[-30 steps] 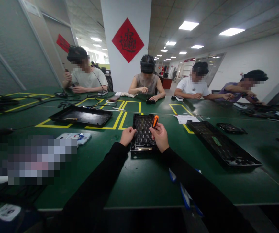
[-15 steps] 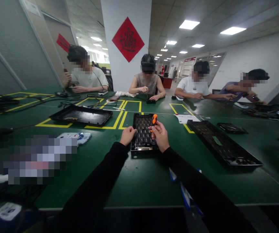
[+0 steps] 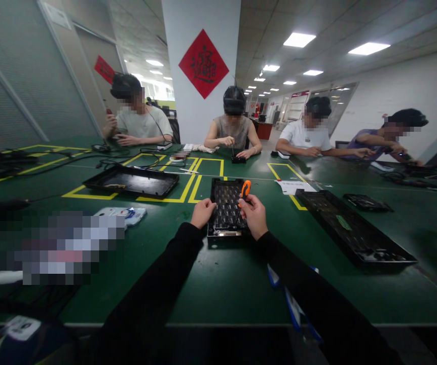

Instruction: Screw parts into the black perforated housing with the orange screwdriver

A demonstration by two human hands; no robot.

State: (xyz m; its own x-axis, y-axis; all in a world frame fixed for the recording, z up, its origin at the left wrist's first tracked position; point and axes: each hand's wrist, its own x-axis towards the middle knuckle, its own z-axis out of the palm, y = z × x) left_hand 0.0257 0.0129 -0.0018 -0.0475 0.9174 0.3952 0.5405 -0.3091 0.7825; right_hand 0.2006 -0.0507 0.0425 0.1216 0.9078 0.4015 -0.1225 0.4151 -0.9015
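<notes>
tray [image 3: 133, 181] left, long tray [image 3: 351, 230] right

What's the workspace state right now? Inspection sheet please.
Surface: green table, yellow tape outlines.
Job's things: black gridded case lying flat in front of the person; orange-handled screwdriver held over it.
Clutter: black tray to the left, long black tray to the right, white packet, paper sheet.
Hands: left hand rests on the case's left edge; right hand grips the screwdriver.
Cables: black cables across the far left.
Surroundings: four people seated opposite; white pillar with red diamond sign.
</notes>
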